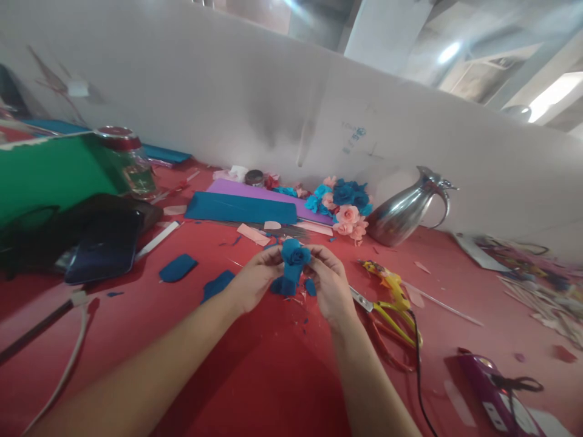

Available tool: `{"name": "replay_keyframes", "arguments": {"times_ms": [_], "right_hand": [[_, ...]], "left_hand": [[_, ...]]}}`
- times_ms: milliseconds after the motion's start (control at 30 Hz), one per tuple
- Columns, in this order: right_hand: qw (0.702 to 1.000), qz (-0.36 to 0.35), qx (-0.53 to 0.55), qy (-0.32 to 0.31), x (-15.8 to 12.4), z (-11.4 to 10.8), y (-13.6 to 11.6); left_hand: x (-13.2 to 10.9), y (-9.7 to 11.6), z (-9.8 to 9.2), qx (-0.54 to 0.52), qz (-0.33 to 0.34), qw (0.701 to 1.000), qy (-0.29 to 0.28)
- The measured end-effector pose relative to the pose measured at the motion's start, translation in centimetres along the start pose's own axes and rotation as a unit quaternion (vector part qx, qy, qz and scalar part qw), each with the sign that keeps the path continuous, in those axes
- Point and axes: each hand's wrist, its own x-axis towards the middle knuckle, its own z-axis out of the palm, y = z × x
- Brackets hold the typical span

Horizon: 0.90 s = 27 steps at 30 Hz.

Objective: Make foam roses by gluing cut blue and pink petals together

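Between my two hands, above the red table, is a blue paper flower with a rolled centre. My left hand pinches its left side, fingers closed. On the other side my right hand has its fingertips closed on the right petals. Blue paper pieces lie just below the flower, among small scraps. A cut blue petal piece is beside my left wrist, and another blue petal lies farther left. Scissors with yellow and orange handles rest right of my right hand.
A yellow glue gun with a black cord lies by the scissors. Behind are blue paper, finished paper flowers and a metal jug. A dark phone and a glass jar stand left; a purple power strip lies front right.
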Motion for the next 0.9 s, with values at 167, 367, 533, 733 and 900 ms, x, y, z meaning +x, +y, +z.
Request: {"name": "replay_keyframes", "arguments": {"times_ms": [167,367,533,733,900], "right_hand": [[1.0,0.002,-0.031,0.0,-0.12,0.18,-0.22],[0.999,-0.003,-0.032,-0.003,-0.07,0.23,-0.24],[0.999,-0.02,-0.028,-0.008,-0.1,0.12,-0.15],[1.0,-0.022,-0.019,0.007,-0.2,0.37,-0.27],[0.999,-0.026,0.005,0.022,0.06,0.14,0.05]], "left_hand": [[-0.04,0.43,0.1,-0.076,-0.043,0.996,0.0],[0.19,0.16,-0.35,-0.119,-0.073,0.99,-0.027],[0.16,-0.03,-0.06,-0.063,-0.046,0.997,-0.021],[-0.05,-0.15,0.35,0.011,0.003,1.0,-0.023],[-0.1,-0.22,0.29,0.015,-0.003,1.0,-0.026]]}}
